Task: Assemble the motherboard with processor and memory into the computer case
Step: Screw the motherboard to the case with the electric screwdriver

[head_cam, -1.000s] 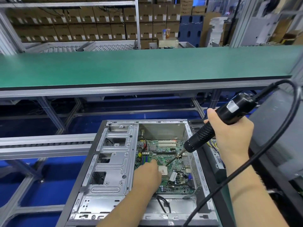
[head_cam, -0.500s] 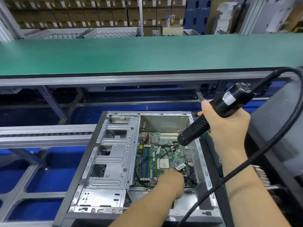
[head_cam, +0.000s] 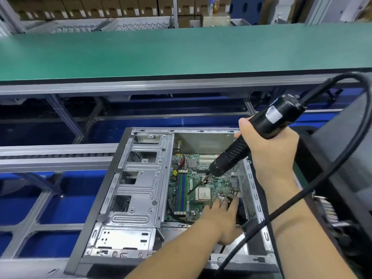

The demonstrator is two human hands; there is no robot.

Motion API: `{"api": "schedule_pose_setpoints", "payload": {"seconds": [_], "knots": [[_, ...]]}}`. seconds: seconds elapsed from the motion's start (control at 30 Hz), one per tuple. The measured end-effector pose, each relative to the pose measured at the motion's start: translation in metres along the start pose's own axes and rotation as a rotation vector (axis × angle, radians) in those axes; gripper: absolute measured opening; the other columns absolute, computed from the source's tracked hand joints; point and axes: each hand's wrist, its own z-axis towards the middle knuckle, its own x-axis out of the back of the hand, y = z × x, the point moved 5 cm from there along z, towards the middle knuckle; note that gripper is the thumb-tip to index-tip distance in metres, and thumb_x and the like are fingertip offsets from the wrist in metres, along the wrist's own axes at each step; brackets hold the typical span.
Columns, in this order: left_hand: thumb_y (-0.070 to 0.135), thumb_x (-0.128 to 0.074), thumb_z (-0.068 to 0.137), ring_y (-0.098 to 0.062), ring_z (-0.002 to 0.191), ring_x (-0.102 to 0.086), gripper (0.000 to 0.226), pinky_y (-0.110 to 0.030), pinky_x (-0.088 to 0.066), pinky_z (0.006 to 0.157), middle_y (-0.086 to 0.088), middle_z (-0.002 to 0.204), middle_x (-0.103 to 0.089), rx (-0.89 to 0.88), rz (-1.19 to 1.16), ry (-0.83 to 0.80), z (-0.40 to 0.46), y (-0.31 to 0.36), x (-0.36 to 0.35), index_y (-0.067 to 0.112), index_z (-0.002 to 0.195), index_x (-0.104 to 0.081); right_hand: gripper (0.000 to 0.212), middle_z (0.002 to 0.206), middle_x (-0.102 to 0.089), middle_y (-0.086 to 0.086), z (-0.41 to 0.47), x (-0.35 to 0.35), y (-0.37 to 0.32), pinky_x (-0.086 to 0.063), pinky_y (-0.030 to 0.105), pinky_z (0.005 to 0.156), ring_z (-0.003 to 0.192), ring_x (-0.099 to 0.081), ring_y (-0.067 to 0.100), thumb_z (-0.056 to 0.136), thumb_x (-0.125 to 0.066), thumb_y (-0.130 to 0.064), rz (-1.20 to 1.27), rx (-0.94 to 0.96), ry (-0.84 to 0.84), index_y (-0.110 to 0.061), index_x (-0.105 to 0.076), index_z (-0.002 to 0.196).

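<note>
Left hand covers the motherboard's near right corner and whatever its fingertips touch; screwdriver bit tip too small to tell if seated; cable and both forearms cut off at near edge; board lettering unreadable.

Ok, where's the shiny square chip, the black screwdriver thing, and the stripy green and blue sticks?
processor (head_cam: 203,193), head view, middle of its silver lid.
electric screwdriver (head_cam: 231,157), head view, on its ribbed black barrel.
memory slots (head_cam: 181,191), head view, midway along the green and blue strips.
</note>
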Motion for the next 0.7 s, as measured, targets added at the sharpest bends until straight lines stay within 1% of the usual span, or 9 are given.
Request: {"api": "schedule_pose_setpoints", "payload": {"seconds": [0.1, 0.17, 0.23, 0.3, 0.37, 0.43, 0.5, 0.63, 0.7], "knots": [[0.059, -0.036, 0.100, -0.029, 0.151, 0.012, 0.085, -0.055, -0.005, 0.121, -0.005, 0.164, 0.017, -0.040, -0.058, -0.076, -0.016, 0.001, 0.011, 0.026, 0.155, 0.019, 0.021, 0.070, -0.074, 0.005, -0.002, -0.001, 0.001, -0.060, 0.053, 0.077, 0.071, -0.073, 0.026, 0.074, -0.079, -0.038, -0.002, -0.005, 0.002, -0.017, -0.073, 0.074], [0.048, -0.033, 0.104, -0.025, 0.152, 0.009, 0.072, -0.050, -0.003, 0.122, -0.001, 0.165, 0.012, -0.130, -0.032, -0.214, -0.035, -0.002, 0.019, 0.022, 0.158, 0.007, 0.024, 0.070, -0.074, 0.007, 0.000, 0.002, 0.002, -0.060, 0.054, 0.077, 0.073, -0.073, 0.031, 0.074, -0.080, -0.038, -0.009, -0.002, 0.018, -0.015, -0.073, 0.074], [0.031, -0.035, 0.105, -0.019, 0.150, -0.017, 0.059, -0.040, -0.015, 0.122, -0.001, 0.166, -0.008, -0.176, -0.016, -0.302, -0.055, -0.012, 0.031, 0.017, 0.158, -0.013, 0.028, 0.071, -0.072, 0.011, 0.003, 0.007, 0.004, -0.059, 0.057, 0.076, 0.075, -0.072, 0.037, 0.073, -0.081, -0.038, -0.016, -0.002, 0.041, -0.012, -0.071, 0.072], [0.021, -0.041, 0.100, -0.006, 0.109, -0.058, 0.047, -0.022, -0.039, 0.101, -0.002, 0.153, -0.044, -0.139, -0.066, -0.221, -0.071, -0.030, 0.054, 0.014, 0.146, -0.045, 0.029, 0.072, -0.072, 0.013, 0.007, 0.010, 0.004, -0.058, 0.057, 0.076, 0.075, -0.071, 0.038, 0.073, -0.082, -0.039, -0.027, 0.002, 0.050, -0.013, -0.070, 0.071], [0.017, -0.045, 0.093, -0.002, 0.075, -0.060, 0.036, -0.018, -0.049, 0.075, -0.004, 0.120, -0.070, -0.053, -0.067, 0.017, -0.081, -0.050, 0.081, 0.015, 0.118, -0.070, 0.031, 0.072, -0.072, 0.013, 0.008, 0.011, 0.006, -0.059, 0.058, 0.076, 0.076, -0.072, 0.038, 0.073, -0.083, -0.040, -0.042, 0.003, 0.045, -0.011, -0.070, 0.074], [0.016, -0.044, 0.089, -0.018, 0.082, -0.063, 0.026, -0.031, -0.054, 0.075, -0.004, 0.098, -0.071, 0.057, 0.048, 0.286, -0.088, -0.071, 0.102, 0.012, 0.096, -0.070, 0.033, 0.073, -0.073, 0.010, 0.007, 0.011, 0.008, -0.059, 0.057, 0.077, 0.076, -0.072, 0.036, 0.072, -0.082, -0.040, -0.040, -0.002, 0.039, -0.010, -0.070, 0.075], [0.014, -0.045, 0.090, -0.025, 0.087, -0.060, 0.014, -0.034, -0.051, 0.074, -0.005, 0.091, -0.064, 0.126, 0.197, 0.415, -0.092, -0.078, 0.109, 0.011, 0.086, -0.058, 0.033, 0.073, -0.074, 0.008, 0.006, 0.012, 0.010, -0.059, 0.056, 0.078, 0.076, -0.073, 0.035, 0.071, -0.082, -0.042, -0.055, -0.012, 0.051, -0.011, -0.071, 0.075], [0.003, -0.051, 0.086, -0.026, 0.071, -0.052, 0.013, -0.034, -0.043, 0.066, -0.005, 0.071, -0.050, 0.119, 0.456, 0.217, -0.080, -0.054, 0.077, 0.012, 0.076, -0.050, 0.032, 0.072, -0.074, 0.008, 0.005, 0.011, 0.014, -0.059, 0.057, 0.077, 0.076, -0.072, 0.036, 0.070, -0.082, -0.042, -0.061, -0.022, 0.046, -0.012, -0.073, 0.074], [0.006, -0.052, 0.090, -0.026, 0.078, -0.059, 0.010, -0.035, -0.045, 0.067, -0.007, 0.084, -0.061, 0.224, 0.450, 0.025, -0.069, -0.052, 0.042, 0.010, 0.087, -0.060, 0.033, 0.075, -0.074, 0.009, 0.004, 0.009, 0.015, -0.059, 0.057, 0.079, 0.078, -0.072, 0.036, 0.069, -0.081, -0.043, -0.056, -0.025, 0.042, -0.012, -0.073, 0.076]]}}
